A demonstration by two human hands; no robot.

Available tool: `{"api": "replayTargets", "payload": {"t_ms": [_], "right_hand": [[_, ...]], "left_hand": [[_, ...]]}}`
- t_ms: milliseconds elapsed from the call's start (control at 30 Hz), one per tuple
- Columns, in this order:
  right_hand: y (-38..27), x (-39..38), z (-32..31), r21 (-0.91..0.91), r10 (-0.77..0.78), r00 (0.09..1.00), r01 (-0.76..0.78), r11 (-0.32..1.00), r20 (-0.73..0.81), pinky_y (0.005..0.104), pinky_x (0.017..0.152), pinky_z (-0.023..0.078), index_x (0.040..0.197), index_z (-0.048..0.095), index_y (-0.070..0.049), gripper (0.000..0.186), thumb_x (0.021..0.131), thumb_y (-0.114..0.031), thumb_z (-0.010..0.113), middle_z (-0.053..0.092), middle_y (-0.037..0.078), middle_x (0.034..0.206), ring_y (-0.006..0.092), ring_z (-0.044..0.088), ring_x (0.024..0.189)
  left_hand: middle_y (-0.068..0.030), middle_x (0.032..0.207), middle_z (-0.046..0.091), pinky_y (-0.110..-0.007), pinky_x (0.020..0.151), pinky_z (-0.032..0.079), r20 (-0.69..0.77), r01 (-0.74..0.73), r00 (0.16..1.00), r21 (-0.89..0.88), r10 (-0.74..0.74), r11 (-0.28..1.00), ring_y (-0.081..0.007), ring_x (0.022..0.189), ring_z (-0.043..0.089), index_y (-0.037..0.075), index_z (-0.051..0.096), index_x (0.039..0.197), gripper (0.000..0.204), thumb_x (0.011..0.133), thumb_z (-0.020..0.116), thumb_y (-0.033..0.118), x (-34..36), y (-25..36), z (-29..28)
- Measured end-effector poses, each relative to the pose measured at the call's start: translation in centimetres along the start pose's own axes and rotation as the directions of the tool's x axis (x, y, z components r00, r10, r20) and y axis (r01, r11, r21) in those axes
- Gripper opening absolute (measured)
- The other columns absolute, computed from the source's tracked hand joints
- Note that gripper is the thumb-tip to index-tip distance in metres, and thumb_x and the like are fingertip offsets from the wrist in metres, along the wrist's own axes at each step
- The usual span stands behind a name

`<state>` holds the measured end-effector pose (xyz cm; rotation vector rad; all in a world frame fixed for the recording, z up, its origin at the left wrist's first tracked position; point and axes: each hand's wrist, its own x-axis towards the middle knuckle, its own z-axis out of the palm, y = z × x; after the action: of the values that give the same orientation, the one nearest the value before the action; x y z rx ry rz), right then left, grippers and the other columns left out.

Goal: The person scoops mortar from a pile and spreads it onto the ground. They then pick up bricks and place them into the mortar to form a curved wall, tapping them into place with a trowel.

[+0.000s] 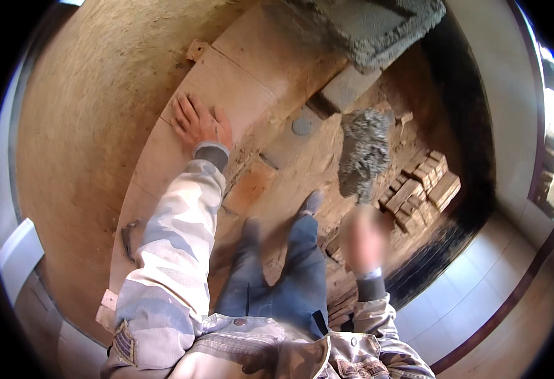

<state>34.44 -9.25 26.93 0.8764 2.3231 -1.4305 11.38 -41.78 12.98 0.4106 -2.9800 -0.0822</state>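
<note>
"2 hands show; what is under the left hand [200, 123]?"

"A row of pale slabs [226, 76], directly beneath the palm. That hand rests flat, fingers spread, grasping nothing."

"And the right hand [362, 240]?"

"It's blurred, so I cannot tell whether it is closed on anything. A mass of wet mortar [365, 145] sits just ahead of it, perhaps on a trowel, though no handle shows."

"How far along does the work look?"

"Part done, I judge. The slabs lie end to end, running ahead of the left hand and back alongside its forearm, with at least 2 joints visible. To that hand's right, the strip looks unfinished: bare soil [318, 158], 1 reddish brick [251, 185] lying flat and 1 round grey dab [301, 127]."

"Is there material left?"

"Plenty, by the look of it. Stacked bricks [444, 189] stand ahead and to the right of the right hand. Well ahead of both hands is a mortar-crusted tub [425, 31] with mortar in it, near a pale block [346, 88]."

"And left of the left hand?"

"Brown floor [87, 95], beyond the slabs' edge."
</note>
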Motion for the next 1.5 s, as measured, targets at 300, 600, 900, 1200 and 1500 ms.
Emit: {"api": "replayTargets", "payload": {"t_ms": [300,600,900,1200,1500], "right_hand": [[13.0,-0.8,15.4,0.418,0.447,0.894,-0.419,0.806,0.035,0.027,0.038,0.034,0.081,0.057,-0.007,0.038,0.102,-0.039,0.06,0.052,-0.001,0.06,0.0092,0.046,0.043],[13.8,4.2,24.2,0.533,0.422,0.875,-0.246,0.809,-0.237,0.0357,0.054,0.046,0.091,0.062,0.003,0.031,0.097,-0.026,0.068,0.062,0.004,0.07,0.0174,0.057,0.059],[15.3,0.2,21.4,0.128,0.097,0.956,-0.064,0.99,-0.277,0.0359,0.065,0.052,0.11,0.066,0.001,0.023,0.098,-0.018,0.064,0.069,0.015,0.081,0.0173,0.065,0.073],[13.5,14.4,-3.0,-0.644,-0.062,0.891,0.372,0.668,0.45,0.0446,0.051,0.055,0.108,0.067,-0.005,0.031,0.1,-0.034,0.063,0.068,0.017,0.071,0.0285,0.063,0.053],[9.1,22.1,-4.3,-0.695,-0.206,0.946,0.325,0.641,0.252,0.0478,0.059,0.051,0.103,0.066,-0.002,0.027,0.097,-0.029,0.068,0.064,0.022,0.072,0.0399,0.065,0.063]], "left_hand": [[-0.0149,0.159,0.034,-0.052,0.12,0.024,-0.07,-0.015,0.997,0.014,0.016,1.0,-0.035,0.149,0.028,0.001,0.041,0.149,0.065,0.097,0.053,0.039,-0.3,0.0,1.4],[-0.0174,0.156,0.039,-0.05,0.119,0.026,-0.109,-0.051,0.993,0.034,0.054,0.998,-0.0339,0.148,0.031,0.002,0.045,0.147,0.065,0.096,0.052,0.042,-0.8,1.1,2.4],[-0.0163,0.156,0.04,-0.05,0.118,0.027,-0.091,-0.025,0.995,0.054,0.03,0.998,-0.0338,0.148,0.031,0.003,0.045,0.146,0.064,0.096,0.053,0.042,-0.6,1.1,2.6],[-0.0177,0.156,0.039,-0.054,0.119,0.025,-0.097,-0.046,0.994,0.023,0.048,0.999,-0.0368,0.148,0.03,0.001,0.045,0.146,0.062,0.098,0.052,0.039,-0.4,-0.2,1.7],[-0.0169,0.156,0.039,-0.052,0.119,0.026,-0.099,-0.036,0.994,0.024,0.038,0.999,-0.035,0.147,0.031,0.001,0.047,0.145,0.063,0.096,0.054,0.039,-0.3,0.4,2.1]]}}
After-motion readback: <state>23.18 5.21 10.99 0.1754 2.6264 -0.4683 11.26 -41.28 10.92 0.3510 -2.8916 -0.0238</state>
